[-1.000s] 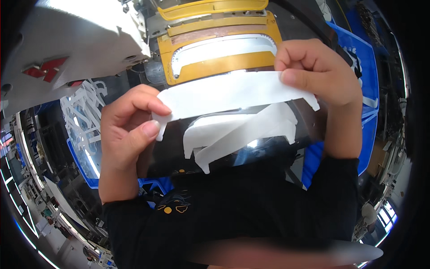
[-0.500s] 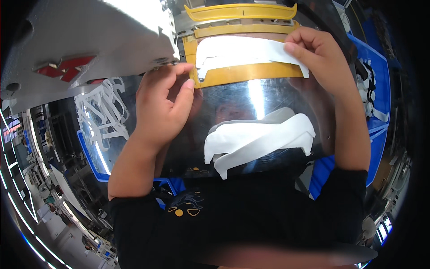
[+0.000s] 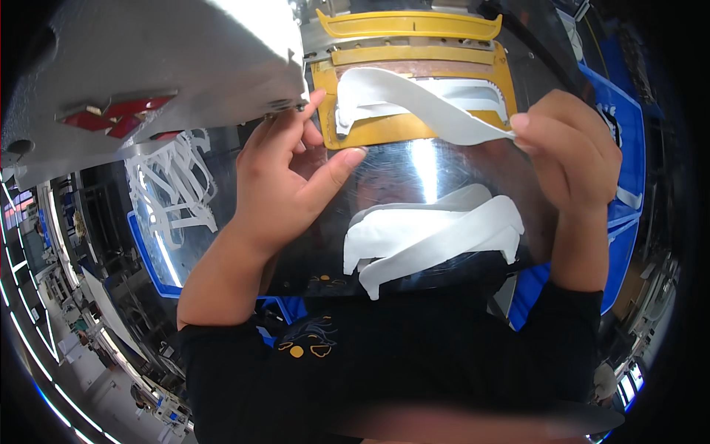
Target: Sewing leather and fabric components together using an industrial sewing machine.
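Note:
My right hand (image 3: 566,148) pinches the right end of a white curved strip (image 3: 433,111), raising it in a twisted bend above a yellow template (image 3: 362,137). The strip's left end rests on the template, where another white layer shows beneath. My left hand (image 3: 285,177) is open at the template's left edge, thumb and fingers apart, fingertips at or very near the template beside the machine housing; whether they touch it is unclear. Closer to my body, several overlapping white pieces (image 3: 421,237) lie on the shiny dark plate (image 3: 296,274).
A large pale metal machine housing (image 3: 170,52) overhangs the upper left. A yellow rail (image 3: 410,26) sits behind the template. White offcuts (image 3: 170,185) lie in a blue-rimmed area at left. A blue bin (image 3: 625,155) with mixed pieces stands at right.
The strip went from both hands onto the template. My left hand let go. Since half a second ago, my right hand has moved right and down, twisting up the strip's right end.

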